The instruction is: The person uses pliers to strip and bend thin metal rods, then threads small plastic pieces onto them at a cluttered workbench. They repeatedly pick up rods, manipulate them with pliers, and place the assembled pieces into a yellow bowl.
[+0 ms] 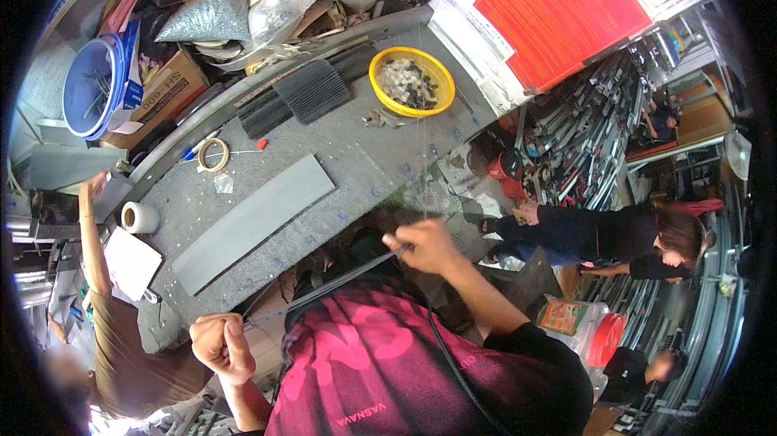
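A thin dark grey strip (pixel 344 277) stretches at a slant in front of my torso, over the near edge of the worktable. My right hand (pixel 429 247) is closed around its upper right end. At the lower left end my left hand (pixel 223 347) makes a fist, and the strip runs up to it. Just beyond, a long flat grey panel (pixel 255 222) lies on the worktable (pixel 356 145). Ridged black strips (pixel 312 91) rest side by side farther back. To their right stands a yellow basin (pixel 413 80) with small black and whitish pieces in it.
A tape roll (pixel 214 155), a white roll (pixel 139 218) and a white sheet (pixel 132 264) lie at the table's left. A co-worker in brown (pixel 146 355) reaches over there. Another person in dark clothes (pixel 599 234) is at the right, beside stacked metal profiles (pixel 579 141).
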Demonstrator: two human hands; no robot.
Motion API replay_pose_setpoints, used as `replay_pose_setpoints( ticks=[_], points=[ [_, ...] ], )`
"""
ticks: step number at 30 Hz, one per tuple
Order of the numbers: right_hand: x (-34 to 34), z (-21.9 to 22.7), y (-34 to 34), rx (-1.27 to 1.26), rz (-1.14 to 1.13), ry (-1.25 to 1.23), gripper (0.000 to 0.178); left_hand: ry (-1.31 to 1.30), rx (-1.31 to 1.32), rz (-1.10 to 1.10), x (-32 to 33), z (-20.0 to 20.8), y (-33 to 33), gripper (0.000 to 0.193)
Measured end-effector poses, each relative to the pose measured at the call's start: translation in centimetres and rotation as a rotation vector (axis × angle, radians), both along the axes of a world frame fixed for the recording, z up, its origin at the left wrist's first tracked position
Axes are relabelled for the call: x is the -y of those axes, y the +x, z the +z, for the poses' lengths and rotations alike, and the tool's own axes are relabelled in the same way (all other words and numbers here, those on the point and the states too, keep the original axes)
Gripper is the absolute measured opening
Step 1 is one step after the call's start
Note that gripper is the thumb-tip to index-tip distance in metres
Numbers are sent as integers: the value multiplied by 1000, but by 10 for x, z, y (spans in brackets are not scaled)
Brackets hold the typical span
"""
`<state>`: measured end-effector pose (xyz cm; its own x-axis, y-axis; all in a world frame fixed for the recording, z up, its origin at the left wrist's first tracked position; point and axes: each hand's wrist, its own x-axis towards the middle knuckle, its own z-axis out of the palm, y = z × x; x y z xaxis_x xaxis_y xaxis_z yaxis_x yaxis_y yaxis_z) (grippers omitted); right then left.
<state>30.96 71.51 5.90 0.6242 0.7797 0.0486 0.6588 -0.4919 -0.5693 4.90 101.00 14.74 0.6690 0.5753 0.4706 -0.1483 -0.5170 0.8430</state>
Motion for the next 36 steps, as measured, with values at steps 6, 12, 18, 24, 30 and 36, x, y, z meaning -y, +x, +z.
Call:
replay_pose_setpoints(
  ticks=[6, 12, 18, 24, 30, 36],
  points=[
    [13, -25, 19, -52, -7, -62, 45, 266, -50, 466, -54, -11, -75, 31],
    [48, 37, 99, 267, -293, 165, 44, 94, -34, 1095, -126, 29, -184, 35],
    [44, -40, 73, -127, -366, 105, 50, 695, -101, 1015, -128, 12, -221, 33],
    [76, -105, 72, -248, -96, -378, 45, 467, -357, 851, -99, -7, -254, 28],
    [124, -75, 153, -26, -474, -98, 20, 406, -166, 1124, -145, 27, -303, 39],
    [155, -29, 219, 296, -444, 350, 27, 403, -294, 1338, -164, 77, -368, 40]
  ],
)
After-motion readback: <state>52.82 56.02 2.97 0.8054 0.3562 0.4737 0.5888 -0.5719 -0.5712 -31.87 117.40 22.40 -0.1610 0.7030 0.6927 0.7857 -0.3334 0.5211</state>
